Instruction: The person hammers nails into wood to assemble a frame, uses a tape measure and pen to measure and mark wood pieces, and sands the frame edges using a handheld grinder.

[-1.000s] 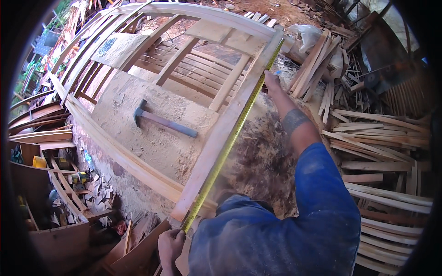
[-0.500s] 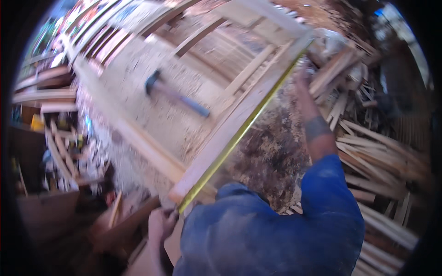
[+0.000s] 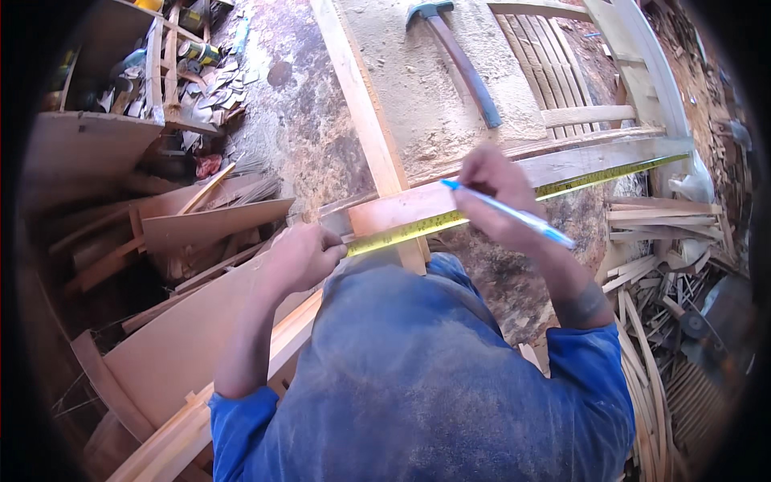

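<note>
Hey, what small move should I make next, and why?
Probably bring the pen down to the wooden board beside the yellow tape measure and make a small mark: your right hand holds the pen near both, the tape lies along the board's edge, and your left hand pinches the tape's left end.

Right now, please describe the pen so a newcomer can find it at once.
Find the wooden frame, then the yellow tape measure along its near board. The right hand, over that tape, holds the pen: slim, whitish, with blue near both ends, unlike the yellow tape and wood around it.
</note>
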Action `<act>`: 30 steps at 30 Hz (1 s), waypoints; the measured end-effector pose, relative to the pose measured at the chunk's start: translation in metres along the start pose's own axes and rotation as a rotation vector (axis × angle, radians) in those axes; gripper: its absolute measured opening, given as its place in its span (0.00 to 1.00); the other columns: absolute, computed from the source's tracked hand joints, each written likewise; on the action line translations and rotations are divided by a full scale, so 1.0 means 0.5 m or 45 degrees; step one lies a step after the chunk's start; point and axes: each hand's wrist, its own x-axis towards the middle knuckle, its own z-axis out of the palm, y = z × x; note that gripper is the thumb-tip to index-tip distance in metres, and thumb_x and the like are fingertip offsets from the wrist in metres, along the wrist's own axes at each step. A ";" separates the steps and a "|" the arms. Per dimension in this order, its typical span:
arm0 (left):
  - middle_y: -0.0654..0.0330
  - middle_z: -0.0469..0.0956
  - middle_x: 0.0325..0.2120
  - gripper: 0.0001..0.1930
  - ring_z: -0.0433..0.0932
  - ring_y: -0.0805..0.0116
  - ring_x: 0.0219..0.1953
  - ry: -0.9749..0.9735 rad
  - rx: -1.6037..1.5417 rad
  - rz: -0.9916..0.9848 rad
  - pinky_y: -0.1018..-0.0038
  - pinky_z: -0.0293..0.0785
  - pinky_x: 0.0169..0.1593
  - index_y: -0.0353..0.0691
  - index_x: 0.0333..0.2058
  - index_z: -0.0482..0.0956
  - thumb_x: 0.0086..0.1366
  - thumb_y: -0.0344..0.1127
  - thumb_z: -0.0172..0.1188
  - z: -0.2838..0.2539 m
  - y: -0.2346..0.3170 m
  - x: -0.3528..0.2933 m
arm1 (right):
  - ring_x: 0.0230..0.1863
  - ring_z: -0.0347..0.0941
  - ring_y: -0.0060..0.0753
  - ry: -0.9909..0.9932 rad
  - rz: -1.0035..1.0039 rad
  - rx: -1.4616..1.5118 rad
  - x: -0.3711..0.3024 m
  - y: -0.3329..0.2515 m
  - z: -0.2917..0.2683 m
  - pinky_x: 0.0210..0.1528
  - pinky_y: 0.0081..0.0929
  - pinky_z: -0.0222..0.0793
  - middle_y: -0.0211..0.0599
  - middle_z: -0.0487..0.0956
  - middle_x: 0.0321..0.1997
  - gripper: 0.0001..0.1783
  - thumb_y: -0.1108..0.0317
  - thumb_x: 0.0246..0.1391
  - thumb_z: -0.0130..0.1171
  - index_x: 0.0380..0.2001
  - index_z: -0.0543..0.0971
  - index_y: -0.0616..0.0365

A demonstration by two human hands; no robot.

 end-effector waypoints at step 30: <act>0.49 0.82 0.25 0.14 0.83 0.53 0.31 -0.044 0.026 -0.053 0.62 0.78 0.41 0.39 0.35 0.87 0.59 0.40 0.57 -0.015 0.007 -0.001 | 0.12 0.65 0.35 -0.122 -0.461 -0.396 0.051 0.068 0.131 0.17 0.32 0.59 0.38 0.66 0.12 0.20 0.76 0.50 0.65 0.14 0.63 0.58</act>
